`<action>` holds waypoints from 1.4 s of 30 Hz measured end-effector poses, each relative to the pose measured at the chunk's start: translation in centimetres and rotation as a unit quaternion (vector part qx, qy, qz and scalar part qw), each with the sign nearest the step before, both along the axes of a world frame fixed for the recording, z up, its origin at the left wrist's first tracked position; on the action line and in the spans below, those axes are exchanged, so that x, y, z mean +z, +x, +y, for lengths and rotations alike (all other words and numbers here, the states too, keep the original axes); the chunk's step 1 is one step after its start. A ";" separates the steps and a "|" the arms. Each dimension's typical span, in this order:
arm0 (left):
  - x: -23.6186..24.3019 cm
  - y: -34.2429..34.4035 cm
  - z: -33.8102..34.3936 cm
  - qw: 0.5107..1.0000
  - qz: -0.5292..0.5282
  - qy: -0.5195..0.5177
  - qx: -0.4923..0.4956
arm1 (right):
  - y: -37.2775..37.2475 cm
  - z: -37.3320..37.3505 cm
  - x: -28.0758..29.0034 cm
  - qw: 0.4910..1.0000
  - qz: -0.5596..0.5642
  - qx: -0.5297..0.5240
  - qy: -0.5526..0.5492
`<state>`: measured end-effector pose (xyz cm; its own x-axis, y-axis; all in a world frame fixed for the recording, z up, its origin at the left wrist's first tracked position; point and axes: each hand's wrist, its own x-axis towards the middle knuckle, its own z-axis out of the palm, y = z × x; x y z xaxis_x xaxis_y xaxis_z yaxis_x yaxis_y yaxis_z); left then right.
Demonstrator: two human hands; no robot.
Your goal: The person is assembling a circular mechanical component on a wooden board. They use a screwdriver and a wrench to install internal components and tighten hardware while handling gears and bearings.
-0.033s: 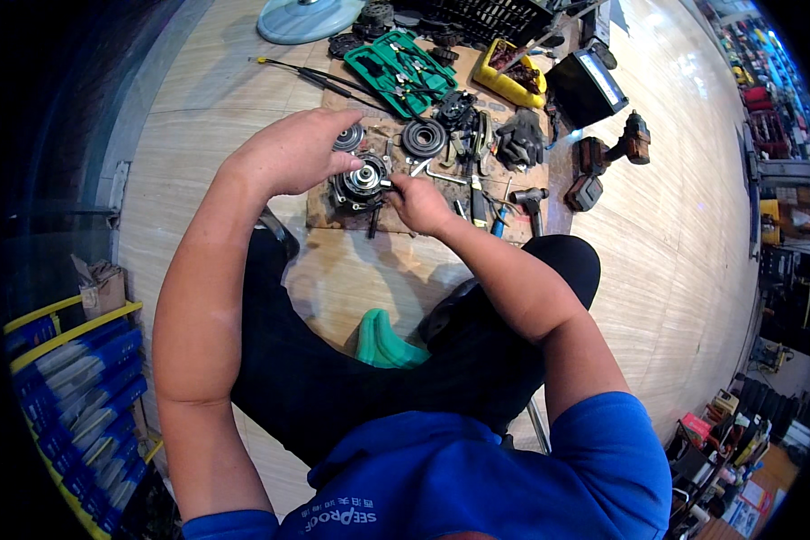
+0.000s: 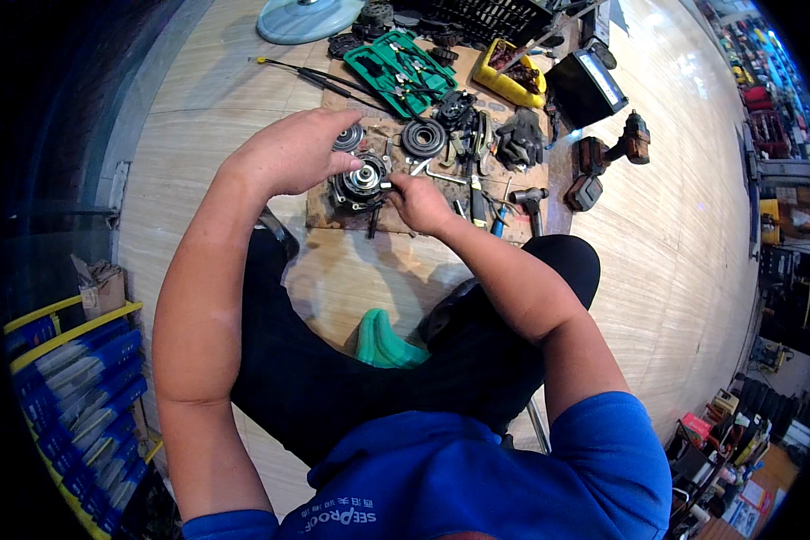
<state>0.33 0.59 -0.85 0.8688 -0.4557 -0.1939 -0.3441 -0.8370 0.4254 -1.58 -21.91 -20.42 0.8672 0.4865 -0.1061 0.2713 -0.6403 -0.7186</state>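
A round metal machine part point(image 2: 365, 178) with a shiny hub and dark housing stands on a cardboard sheet point(image 2: 324, 216). My left hand point(image 2: 292, 153) curves over it from the left, with the thumb on its upper rim. A smaller silver disc point(image 2: 348, 137) shows between that thumb and the fingers, which are partly hidden. At the part's right edge, my right hand point(image 2: 418, 202) is closed in a pinch. A small pale end shows at its fingertips, too small to name. A dark ring-shaped pulley point(image 2: 424, 139) lies just beyond.
Right of my hands lie a hammer point(image 2: 529, 198), dark gloves point(image 2: 520, 139) and a cordless impact wrench point(image 2: 612, 148). Farther off are a green tool case point(image 2: 400, 72), a yellow container point(image 2: 508, 72) and a black battery point(image 2: 587, 87). A green stool point(image 2: 387, 342) is between my legs.
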 end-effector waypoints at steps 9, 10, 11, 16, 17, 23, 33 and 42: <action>0.1 0.0 0.0 1.000 0.002 0.003 -0.002 | 0.2 -0.1 2.3 0.998 0.001 0.067 -0.002; 0.0 0.0 0.0 1.000 -0.002 0.002 -0.004 | 0.0 -0.1 2.3 0.998 -0.008 0.064 0.004; 0.0 0.0 0.1 1.000 -0.002 0.001 -0.004 | -0.1 -0.1 2.3 0.998 -0.017 0.060 0.010; 0.1 0.0 0.1 1.000 0.000 0.001 -0.004 | -0.1 0.3 2.9 0.999 0.031 0.030 0.015; 0.0 0.0 0.1 1.000 -0.004 -0.001 -0.004 | -0.1 0.4 3.1 0.998 0.051 0.015 0.030; 0.0 0.0 0.0 1.000 -0.011 -0.004 -0.008 | 0.3 -0.3 0.6 0.982 0.123 -0.042 0.140; -0.2 -0.1 0.2 1.000 -0.012 -0.004 0.001 | 0.2 -0.5 -0.6 0.883 0.342 -0.129 0.293; -0.1 0.0 0.3 1.000 -0.006 -0.010 -0.005 | 0.1 -0.4 -1.7 0.858 0.386 -0.159 0.299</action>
<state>0.35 0.88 -0.99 0.8658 -0.4688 -0.1748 -0.3579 -0.8244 0.4384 -1.45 -22.28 -22.09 0.7503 0.4052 -0.5224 -0.5533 -0.0478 -0.8316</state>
